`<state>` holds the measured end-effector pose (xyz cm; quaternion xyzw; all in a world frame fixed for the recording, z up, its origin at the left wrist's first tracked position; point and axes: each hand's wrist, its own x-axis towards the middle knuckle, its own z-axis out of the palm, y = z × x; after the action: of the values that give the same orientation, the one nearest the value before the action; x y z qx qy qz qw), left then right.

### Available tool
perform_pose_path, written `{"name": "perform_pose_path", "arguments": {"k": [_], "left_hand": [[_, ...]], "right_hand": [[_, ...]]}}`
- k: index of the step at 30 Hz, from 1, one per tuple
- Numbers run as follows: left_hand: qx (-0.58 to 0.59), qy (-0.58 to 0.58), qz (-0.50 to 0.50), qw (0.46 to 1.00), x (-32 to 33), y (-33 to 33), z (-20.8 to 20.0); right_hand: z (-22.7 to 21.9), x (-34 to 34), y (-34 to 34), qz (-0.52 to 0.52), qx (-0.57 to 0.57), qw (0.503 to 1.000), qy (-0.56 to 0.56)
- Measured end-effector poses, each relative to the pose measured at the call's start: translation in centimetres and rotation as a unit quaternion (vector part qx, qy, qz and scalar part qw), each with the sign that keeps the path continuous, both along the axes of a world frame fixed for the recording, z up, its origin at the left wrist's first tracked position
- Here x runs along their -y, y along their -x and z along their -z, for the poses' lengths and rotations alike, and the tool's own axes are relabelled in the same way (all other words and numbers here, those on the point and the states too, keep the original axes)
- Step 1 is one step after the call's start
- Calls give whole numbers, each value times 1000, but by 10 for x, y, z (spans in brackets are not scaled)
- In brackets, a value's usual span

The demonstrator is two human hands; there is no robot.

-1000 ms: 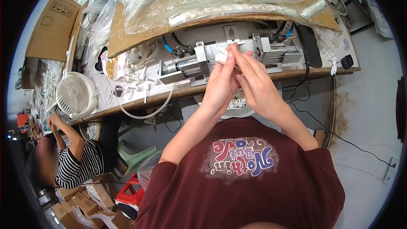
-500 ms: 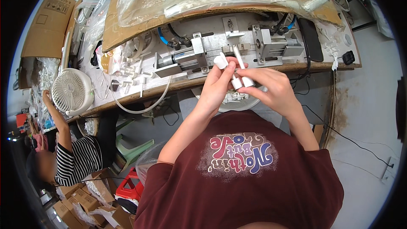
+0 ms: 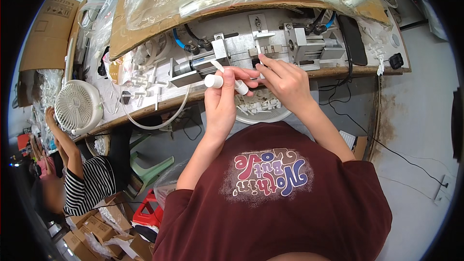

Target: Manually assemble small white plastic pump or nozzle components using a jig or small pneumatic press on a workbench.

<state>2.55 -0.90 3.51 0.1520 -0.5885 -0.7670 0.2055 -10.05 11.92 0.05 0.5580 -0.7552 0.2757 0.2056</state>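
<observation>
My left hand (image 3: 223,101) is closed around white plastic pieces at the bench edge. A ribbed white cap (image 3: 213,81) with a flat stem sticks out beside its thumb, and a second white cap (image 3: 241,87) shows below its fingers. To its right, my right hand (image 3: 286,83) pinches the near end of a slim white plastic stick (image 3: 259,47). That stick reaches over a small metal holder (image 3: 273,49) between two metal clamp cylinders (image 3: 200,62) (image 3: 316,43). My fingers hide the stick's near end.
A round white basket (image 3: 263,116) of white parts sits below my hands. Loose white pieces (image 3: 142,81) and a hose (image 3: 164,128) lie at left, near a white fan (image 3: 78,106). Cardboard (image 3: 123,29) overhangs the bench. A co-worker in a striped shirt (image 3: 89,183) works at far left.
My hands have moved apart. The left went left and down with its caps; the right brought a stick forward to the metal holder. The basket below shows more.
</observation>
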Motion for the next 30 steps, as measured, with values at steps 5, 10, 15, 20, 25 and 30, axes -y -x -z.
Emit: {"name": "perform_pose_path", "arguments": {"k": [5,10,15,20,25,30], "left_hand": [[-9,11,-12,1000,2,-1,3],[-20,-20,-8,1000,4,1,5],[-18,-25,-22,999,2,3,-6],[-28,8,-40,999,5,7,-6],[-36,-17,-30,999,2,7,-3],[-2,-71,43,997,-9,11,0]], "right_hand": [[-2,4,2,18,-17,999,-48],[-4,5,3,19,-18,997,-77],[-2,8,2,25,-16,996,-80],[-10,7,2,18,-9,994,-106],[-34,-1,-3,-78,152,985,-4],[-40,-9,-14,-166,176,967,73]]}}
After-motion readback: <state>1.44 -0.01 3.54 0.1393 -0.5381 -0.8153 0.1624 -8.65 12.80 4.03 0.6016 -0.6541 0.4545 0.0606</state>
